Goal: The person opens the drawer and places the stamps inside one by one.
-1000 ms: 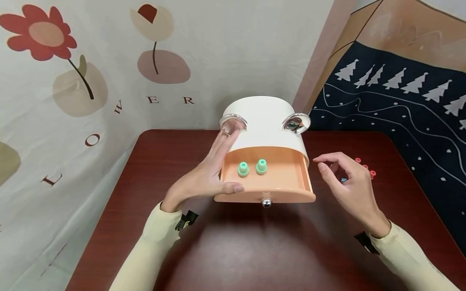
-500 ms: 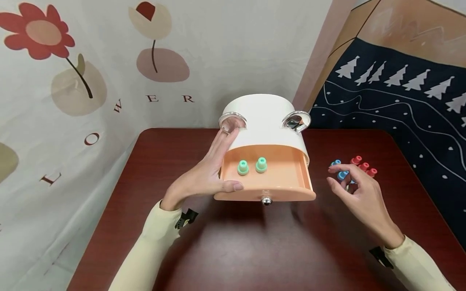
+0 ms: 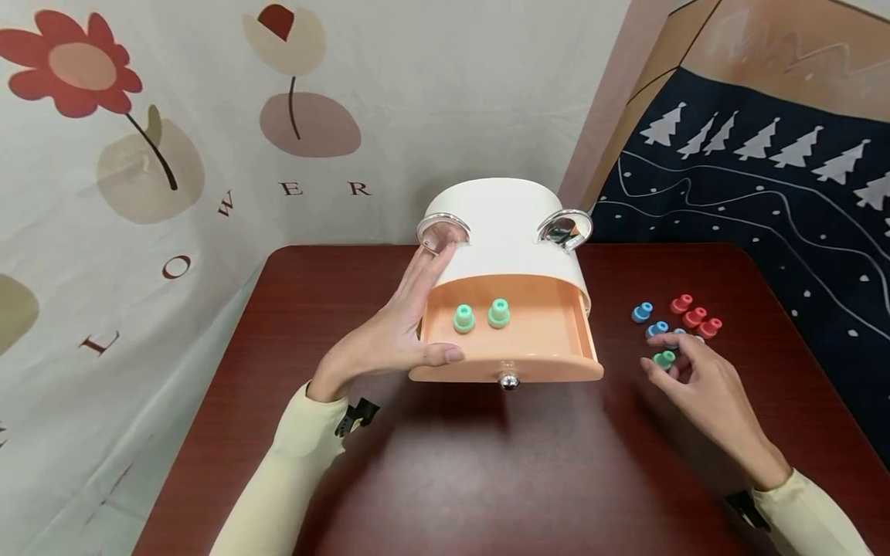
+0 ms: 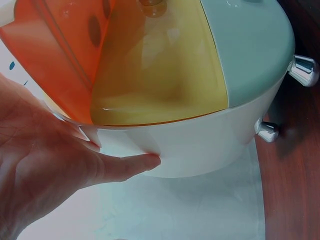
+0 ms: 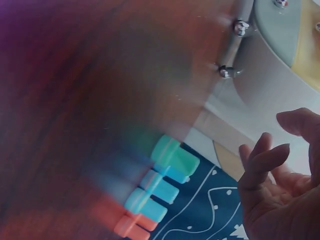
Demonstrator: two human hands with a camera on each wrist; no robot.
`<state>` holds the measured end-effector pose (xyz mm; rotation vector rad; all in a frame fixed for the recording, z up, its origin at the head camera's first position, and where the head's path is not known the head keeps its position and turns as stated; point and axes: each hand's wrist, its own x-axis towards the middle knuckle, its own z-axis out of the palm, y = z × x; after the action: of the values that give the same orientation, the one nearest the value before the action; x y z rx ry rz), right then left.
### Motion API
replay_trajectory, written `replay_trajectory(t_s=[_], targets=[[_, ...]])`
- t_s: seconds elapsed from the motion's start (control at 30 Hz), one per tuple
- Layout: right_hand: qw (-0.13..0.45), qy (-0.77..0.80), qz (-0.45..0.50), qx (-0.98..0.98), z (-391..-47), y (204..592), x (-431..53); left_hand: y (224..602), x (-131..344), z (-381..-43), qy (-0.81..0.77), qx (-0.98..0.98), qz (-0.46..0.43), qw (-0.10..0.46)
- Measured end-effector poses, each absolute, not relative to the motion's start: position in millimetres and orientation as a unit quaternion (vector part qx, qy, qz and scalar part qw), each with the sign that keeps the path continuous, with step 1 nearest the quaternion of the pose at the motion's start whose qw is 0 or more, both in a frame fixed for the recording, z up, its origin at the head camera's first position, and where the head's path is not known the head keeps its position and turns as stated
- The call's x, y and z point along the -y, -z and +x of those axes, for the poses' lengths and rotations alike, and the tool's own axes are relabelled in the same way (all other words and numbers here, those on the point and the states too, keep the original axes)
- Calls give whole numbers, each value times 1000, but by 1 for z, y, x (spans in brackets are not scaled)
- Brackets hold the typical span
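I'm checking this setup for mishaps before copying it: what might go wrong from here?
The right hand is close around a green peg near the blue pegs, so it might knock one over. Two green pegs stand upright in the open drawer; if the left hand, resting against the white case, jolts it, they may topple.

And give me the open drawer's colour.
The drawer is pale peach-orange, with a shiny silver knob; the head view shows both best.
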<state>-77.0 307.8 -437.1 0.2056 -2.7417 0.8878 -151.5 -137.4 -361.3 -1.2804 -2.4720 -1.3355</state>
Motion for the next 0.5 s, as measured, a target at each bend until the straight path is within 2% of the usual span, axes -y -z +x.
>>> replay_trajectory(t_s=[0.5], targets=[[110,-275,32,955,-78,450,-333,362,138,-151,430,811,-397,10]])
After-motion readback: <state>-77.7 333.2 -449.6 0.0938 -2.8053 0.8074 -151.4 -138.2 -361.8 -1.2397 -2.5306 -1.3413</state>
